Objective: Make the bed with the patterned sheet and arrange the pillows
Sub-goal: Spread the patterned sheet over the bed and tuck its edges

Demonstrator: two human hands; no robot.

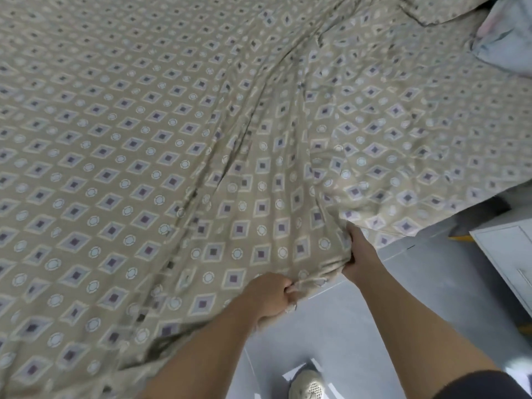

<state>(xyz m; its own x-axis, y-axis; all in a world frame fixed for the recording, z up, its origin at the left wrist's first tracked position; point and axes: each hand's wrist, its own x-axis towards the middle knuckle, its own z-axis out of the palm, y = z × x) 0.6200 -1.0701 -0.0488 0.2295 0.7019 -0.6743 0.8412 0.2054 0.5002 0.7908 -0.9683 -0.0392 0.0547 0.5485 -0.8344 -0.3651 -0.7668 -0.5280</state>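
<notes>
A tan patterned sheet [144, 156] with diamonds and circles covers the bed and fills most of the view. Long creases run from its near edge toward the far right. My left hand [270, 296] grips a bunched fold of the sheet's near edge. A little to the right and farther up, my right hand [358, 254] grips the same gathered edge. At the top right lies a pillow in matching fabric [440, 7], and beside it a pale blue-grey pillow [503, 36], both cut off by the frame.
Grey tiled floor [374, 326] lies beside the bed at the lower right. A white cabinet [509, 254] stands at the right edge. My shoe [306, 384] is on the floor near the bottom.
</notes>
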